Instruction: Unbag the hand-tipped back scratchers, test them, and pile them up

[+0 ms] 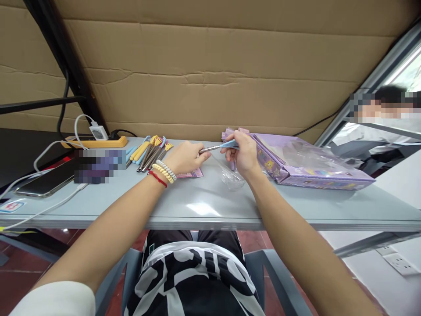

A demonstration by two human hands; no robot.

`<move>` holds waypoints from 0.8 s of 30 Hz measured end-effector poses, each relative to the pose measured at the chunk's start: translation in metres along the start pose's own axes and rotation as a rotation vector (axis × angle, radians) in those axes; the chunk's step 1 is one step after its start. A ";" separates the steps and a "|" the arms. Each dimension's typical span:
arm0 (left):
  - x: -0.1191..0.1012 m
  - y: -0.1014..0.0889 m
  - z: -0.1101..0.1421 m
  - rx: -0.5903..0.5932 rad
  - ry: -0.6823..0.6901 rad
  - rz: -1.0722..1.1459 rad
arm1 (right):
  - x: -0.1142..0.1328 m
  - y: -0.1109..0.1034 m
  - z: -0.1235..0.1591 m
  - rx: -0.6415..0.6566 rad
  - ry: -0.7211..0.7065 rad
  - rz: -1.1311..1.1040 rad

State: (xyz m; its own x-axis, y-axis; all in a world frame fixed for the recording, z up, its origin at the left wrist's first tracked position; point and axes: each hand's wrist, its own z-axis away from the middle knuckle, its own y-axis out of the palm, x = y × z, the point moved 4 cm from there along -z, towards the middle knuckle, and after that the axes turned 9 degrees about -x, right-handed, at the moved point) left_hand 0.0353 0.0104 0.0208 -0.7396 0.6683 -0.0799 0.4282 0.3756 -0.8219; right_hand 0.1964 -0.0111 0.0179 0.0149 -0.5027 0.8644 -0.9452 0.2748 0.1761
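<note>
My left hand [189,157] pinches the silvery end of a slim pen-like stick [215,148]. My right hand [244,151] is closed around its light-blue end, so the stick lies nearly level between both hands. Crumpled clear plastic wrapping [232,179] lies on the table just below my right hand. Partly hidden under my left hand is a pink printed card [196,174]. To the left of that hand, a bunch of similar sticks [149,153] with yellow, blue and dark shafts rests on the table, some with yellow crown-like tops.
A purple patterned box [322,181] with a clear film window lies at the right. On the left are a phone [46,182], white cables and an orange power strip [95,141] with a charger [99,131]. Cardboard [210,66] walls the back. Another person sits far right.
</note>
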 end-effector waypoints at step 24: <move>0.123 -0.026 0.019 -0.074 -0.889 -0.343 | -0.015 -0.009 -0.007 0.015 -0.161 0.379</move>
State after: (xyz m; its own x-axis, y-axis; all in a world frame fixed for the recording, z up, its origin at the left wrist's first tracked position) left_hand -0.0767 0.0711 0.0214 -0.9417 -0.2068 -0.2653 0.1239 0.5202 -0.8450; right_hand 0.2067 0.0001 0.0069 -0.3855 -0.4897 0.7820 -0.8785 0.4541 -0.1487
